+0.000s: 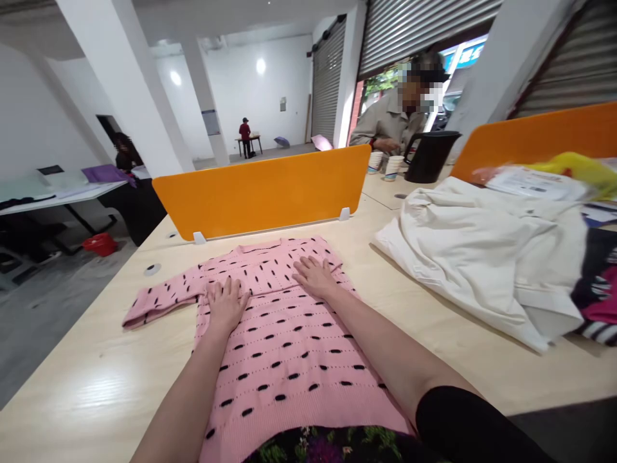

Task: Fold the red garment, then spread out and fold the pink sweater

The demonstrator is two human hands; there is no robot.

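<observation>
Pink sweater (289, 334) with black dashes lies flat on the pale wooden table (87, 386), its neck toward the orange divider (263, 191) and its hem at the near edge by the person's body. Both hands rest on its upper chest, palms down and fingers spread, gripping nothing: the left hand (225, 303) just below the sleeve (161, 301) that stretches out to the left, the right hand (314, 276) near the other shoulder, where the sleeve seems already tucked in. This looks like smoothing in the middle of folding; the outstretched sleeve would need a light pinch and a swing inward across the body. Bare table lies open to the left and front-left, while a heap of white cloth (486, 251) crowds the right side, well apart from the sweater.
</observation>
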